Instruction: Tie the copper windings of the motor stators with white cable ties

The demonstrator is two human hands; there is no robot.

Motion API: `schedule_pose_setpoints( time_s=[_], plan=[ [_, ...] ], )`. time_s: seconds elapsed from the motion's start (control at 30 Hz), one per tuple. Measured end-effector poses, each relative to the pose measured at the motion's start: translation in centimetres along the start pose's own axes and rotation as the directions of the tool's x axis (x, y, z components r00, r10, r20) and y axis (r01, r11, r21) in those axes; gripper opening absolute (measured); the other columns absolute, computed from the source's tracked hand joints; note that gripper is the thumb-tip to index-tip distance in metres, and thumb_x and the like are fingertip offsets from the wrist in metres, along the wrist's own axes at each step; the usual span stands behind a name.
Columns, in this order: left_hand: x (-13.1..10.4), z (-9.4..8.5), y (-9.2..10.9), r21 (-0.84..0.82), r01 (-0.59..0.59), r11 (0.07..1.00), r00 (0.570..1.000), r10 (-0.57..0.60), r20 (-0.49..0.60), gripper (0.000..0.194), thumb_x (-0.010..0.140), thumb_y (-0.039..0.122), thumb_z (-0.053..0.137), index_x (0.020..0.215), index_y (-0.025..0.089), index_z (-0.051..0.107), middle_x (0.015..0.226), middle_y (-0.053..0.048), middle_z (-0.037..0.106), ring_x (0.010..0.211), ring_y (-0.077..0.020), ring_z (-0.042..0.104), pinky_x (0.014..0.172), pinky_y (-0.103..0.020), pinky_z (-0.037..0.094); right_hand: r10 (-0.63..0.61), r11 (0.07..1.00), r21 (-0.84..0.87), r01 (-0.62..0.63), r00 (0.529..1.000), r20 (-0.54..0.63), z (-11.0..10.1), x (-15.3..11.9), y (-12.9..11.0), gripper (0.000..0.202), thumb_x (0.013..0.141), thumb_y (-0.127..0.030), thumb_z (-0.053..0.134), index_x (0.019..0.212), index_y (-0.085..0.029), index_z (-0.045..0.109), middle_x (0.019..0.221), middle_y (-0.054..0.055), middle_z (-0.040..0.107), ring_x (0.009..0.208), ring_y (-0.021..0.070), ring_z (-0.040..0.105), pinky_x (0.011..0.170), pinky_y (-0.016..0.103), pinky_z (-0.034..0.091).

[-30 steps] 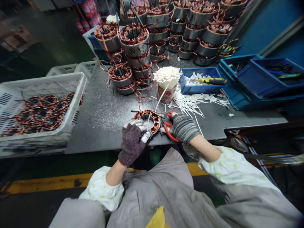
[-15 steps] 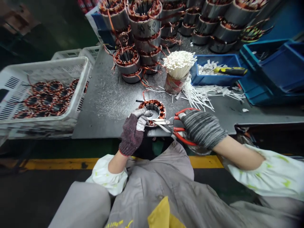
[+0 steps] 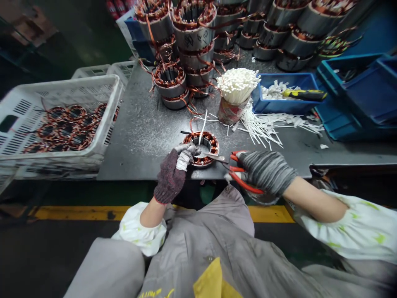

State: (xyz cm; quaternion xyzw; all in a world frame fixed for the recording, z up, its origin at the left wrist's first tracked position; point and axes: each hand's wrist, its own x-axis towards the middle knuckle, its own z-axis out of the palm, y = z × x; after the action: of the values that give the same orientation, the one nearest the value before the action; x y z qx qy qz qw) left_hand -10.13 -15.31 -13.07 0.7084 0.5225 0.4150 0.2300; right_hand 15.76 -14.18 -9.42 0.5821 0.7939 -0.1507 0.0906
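Note:
A copper-wound stator ring [image 3: 213,142] lies near the table's front edge. My left hand [image 3: 175,171], in a dark purple glove with white tape on a finger, is closed at the ring's left side; its fingertips pinch something small that I cannot make out. A white strip [image 3: 203,126] stands up at a slant from the ring's opening. My right hand [image 3: 266,171], in a grey striped glove, is wrapped round the red handles of the scissors [image 3: 245,182]. Their blades reach over the ring's right front rim.
Stacked stators [image 3: 195,54] stand behind. A cup of white sticks [image 3: 232,109], loose white strips [image 3: 263,128] and a blue bin [image 3: 282,105] with a yellow-black tool are at right. A white crate [image 3: 116,95] of wound rings sits left; teal bins [image 3: 333,120] stand far right.
The scissors have shifted slightly right, their blades now looking closer together. A white strip now stands up from the ring. The whole view has shifted a little.

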Motion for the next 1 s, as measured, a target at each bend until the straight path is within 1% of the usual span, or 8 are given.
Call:
schedule_pose_setpoints(
  time_s=[0.07,0.2,0.4,0.5,0.63,0.83,0.9,1.0],
  plan=[
    [-0.1,0.1,1.1,0.159,-0.140,0.977,0.990,0.133,0.057,0.032,0.105,0.034,0.040,0.124,0.025,0.063,0.124,-0.006,0.072,0.122,-0.0214,0.064,0.109,-0.044,0.049,0.155,0.987,-0.064,-0.151,0.985,0.073,-0.2,0.4,0.9,0.050,0.092,-0.060,0.051,0.106,-0.015,0.067,0.088,0.018,0.074,0.084,0.0347,0.072,0.069,0.036,0.048],
    [0.6,2.3,2.9,0.452,-0.452,0.769,0.889,0.345,0.302,0.042,0.097,0.034,0.059,0.139,0.030,0.056,0.149,-0.008,0.055,0.143,-0.0317,0.046,0.122,-0.063,0.023,0.361,0.931,-0.049,-0.362,0.932,-0.034,0.1,0.7,2.9,0.058,0.094,-0.068,0.042,0.103,-0.016,0.066,0.096,0.020,0.074,0.089,0.0337,0.072,0.070,0.036,0.046],
    [1.9,4.5,1.4,0.588,-0.418,0.693,0.906,0.265,0.331,0.049,0.097,0.036,0.057,0.142,0.016,0.054,0.148,-0.017,0.054,0.133,-0.0344,0.056,0.119,-0.063,0.027,0.351,0.933,-0.059,-0.354,0.935,-0.053,0.7,1.4,1.8,0.057,0.092,-0.067,0.045,0.105,-0.017,0.067,0.093,0.019,0.074,0.086,0.0331,0.072,0.070,0.036,0.048],
    [2.0,2.7,-0.3,0.611,-0.400,0.683,0.914,0.251,0.318,0.049,0.099,0.037,0.053,0.143,0.017,0.053,0.144,-0.016,0.058,0.128,-0.0309,0.061,0.120,-0.058,0.030,0.303,0.951,-0.053,-0.304,0.953,-0.031,0.7,2.9,0.7,0.053,0.092,-0.063,0.046,0.108,-0.018,0.068,0.095,0.017,0.075,0.086,0.0320,0.072,0.070,0.037,0.048],
    [3.1,-2.2,-3.7,0.682,-0.332,0.652,0.943,0.200,0.268,0.047,0.102,0.038,0.045,0.144,0.019,0.053,0.144,-0.014,0.059,0.133,-0.0284,0.057,0.121,-0.056,0.027,0.179,0.984,-0.013,-0.179,0.984,-0.012,0.2,5.8,1.2,0.044,0.091,-0.055,0.054,0.113,-0.018,0.067,0.100,0.014,0.075,0.086,0.0289,0.071,0.073,0.035,0.048],
    [7.3,-10.2,-8.0,0.794,-0.255,0.551,0.963,0.069,0.261,0.047,0.099,0.040,0.045,0.143,0.025,0.054,0.148,-0.009,0.056,0.142,-0.0318,0.046,0.120,-0.060,0.025,0.204,0.976,-0.025,-0.214,0.955,-0.214,-0.1,8.1,3.7,0.041,0.094,-0.042,0.056,0.119,-0.013,0.069,0.109,0.019,0.072,0.093,0.0310,0.069,0.079,0.039,0.050],
    [9.6,-10.6,-7.7,0.818,-0.245,0.520,0.969,0.101,0.226,0.045,0.098,0.038,0.047,0.141,0.025,0.056,0.147,-0.009,0.057,0.144,-0.0321,0.043,0.121,-0.061,0.024,0.146,0.986,-0.019,-0.166,0.913,-0.380,1.4,7.7,2.8,0.037,0.094,-0.038,0.055,0.116,-0.012,0.071,0.114,0.020,0.071,0.099,0.0324,0.068,0.085,0.042,0.050],
    [14.5,-7.8,-6.0,0.811,-0.243,0.532,0.965,0.220,0.144,0.048,0.098,0.033,0.047,0.144,0.021,0.052,0.145,-0.010,0.059,0.144,-0.0276,0.043,0.123,-0.053,0.021,-0.083,0.994,0.001,0.108,0.773,-0.629,5.1,6.7,-0.3,0.032,0.095,-0.037,0.054,0.109,-0.015,0.074,0.117,0.016,0.072,0.105,0.0307,0.066,0.093,0.041,0.051]
  ],
)
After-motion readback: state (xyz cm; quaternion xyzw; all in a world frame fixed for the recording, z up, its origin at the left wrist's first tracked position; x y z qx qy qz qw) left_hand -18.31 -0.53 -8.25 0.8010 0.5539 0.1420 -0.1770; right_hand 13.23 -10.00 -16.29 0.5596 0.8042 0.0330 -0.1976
